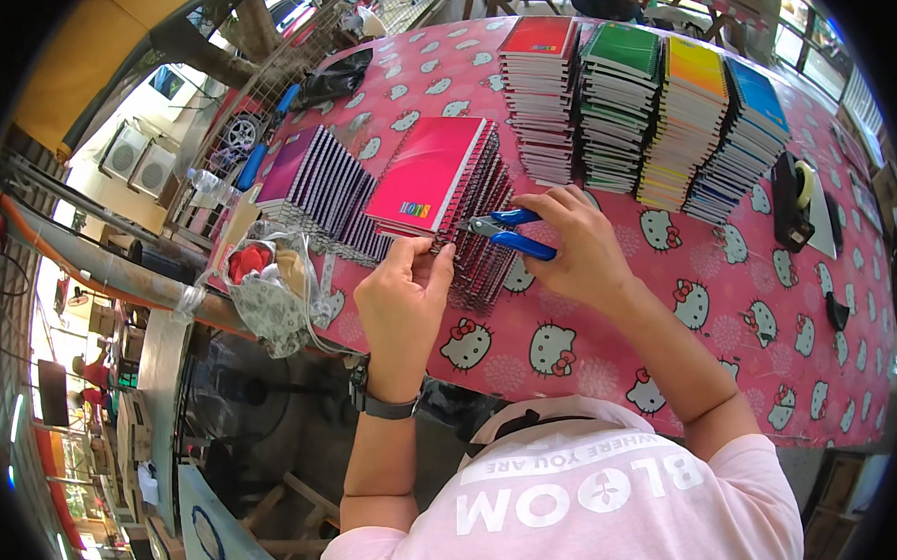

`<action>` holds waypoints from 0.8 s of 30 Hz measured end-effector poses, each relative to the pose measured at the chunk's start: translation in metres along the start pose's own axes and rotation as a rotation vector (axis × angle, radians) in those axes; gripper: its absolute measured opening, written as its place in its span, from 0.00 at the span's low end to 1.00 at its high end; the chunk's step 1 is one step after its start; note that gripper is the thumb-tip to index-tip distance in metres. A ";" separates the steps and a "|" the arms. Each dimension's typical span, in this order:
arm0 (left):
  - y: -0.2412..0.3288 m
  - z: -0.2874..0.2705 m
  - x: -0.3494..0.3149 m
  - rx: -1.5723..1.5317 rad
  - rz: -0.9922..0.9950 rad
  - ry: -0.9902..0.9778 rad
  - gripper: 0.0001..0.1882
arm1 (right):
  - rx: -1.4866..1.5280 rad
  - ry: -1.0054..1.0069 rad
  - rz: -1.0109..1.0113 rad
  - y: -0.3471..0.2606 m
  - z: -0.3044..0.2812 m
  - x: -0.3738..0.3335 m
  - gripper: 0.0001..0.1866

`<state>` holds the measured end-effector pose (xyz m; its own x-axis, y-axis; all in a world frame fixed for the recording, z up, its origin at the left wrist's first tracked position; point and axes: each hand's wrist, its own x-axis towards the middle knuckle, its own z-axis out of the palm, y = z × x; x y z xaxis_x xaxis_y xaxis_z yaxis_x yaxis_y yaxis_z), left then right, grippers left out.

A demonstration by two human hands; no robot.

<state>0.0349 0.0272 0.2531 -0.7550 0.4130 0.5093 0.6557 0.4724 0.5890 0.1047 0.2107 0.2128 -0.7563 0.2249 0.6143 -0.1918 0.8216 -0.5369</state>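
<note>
A pink-covered spiral notebook [432, 171] lies on top of a stack of notebooks, its dark wire coil along the right edge. My left hand [405, 292] pinches the near corner of that notebook, by the end of the coil. In my right hand [579, 244] is a pair of blue-handled wire cutters [523, 241], handles spread apart. The cutters' metal tips touch or nearly touch the coil just beside my left fingertips. Whether the jaws hold wire is too small to tell.
Purple notebooks [299, 176] stand stacked to the left. Farther right rise stacks of red [540, 38], green [623, 50], yellow [696, 69] and blue notebooks [757, 94]. A tape dispenser [794, 205] sits at the right. A plastic bag [282, 312] hangs at the table's left edge.
</note>
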 end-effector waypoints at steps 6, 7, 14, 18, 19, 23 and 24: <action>0.000 0.003 -0.001 -0.041 -0.008 -0.004 0.09 | -0.009 -0.004 -0.018 0.001 0.004 0.000 0.27; -0.001 0.003 -0.001 -0.060 -0.020 -0.003 0.09 | -0.007 -0.015 -0.003 0.000 0.001 0.000 0.27; -0.001 0.004 -0.001 -0.110 -0.071 -0.006 0.09 | -0.042 -0.002 -0.040 0.000 0.006 -0.002 0.26; -0.002 0.003 0.000 -0.110 -0.060 -0.007 0.09 | 0.031 -0.144 0.098 -0.002 0.005 0.000 0.21; -0.001 0.004 0.000 -0.123 -0.076 -0.005 0.09 | 0.044 -0.141 0.098 0.002 0.007 -0.002 0.21; -0.006 0.006 -0.005 -0.140 -0.046 0.044 0.10 | 0.032 -0.097 0.120 0.005 0.002 -0.005 0.21; -0.008 0.007 -0.007 -0.136 -0.015 0.064 0.10 | -0.011 -0.026 0.038 0.004 0.001 -0.004 0.21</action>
<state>0.0348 0.0260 0.2404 -0.7665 0.3536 0.5361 0.6409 0.3664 0.6746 0.1066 0.2126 0.2073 -0.7786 0.2424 0.5788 -0.1563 0.8184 -0.5530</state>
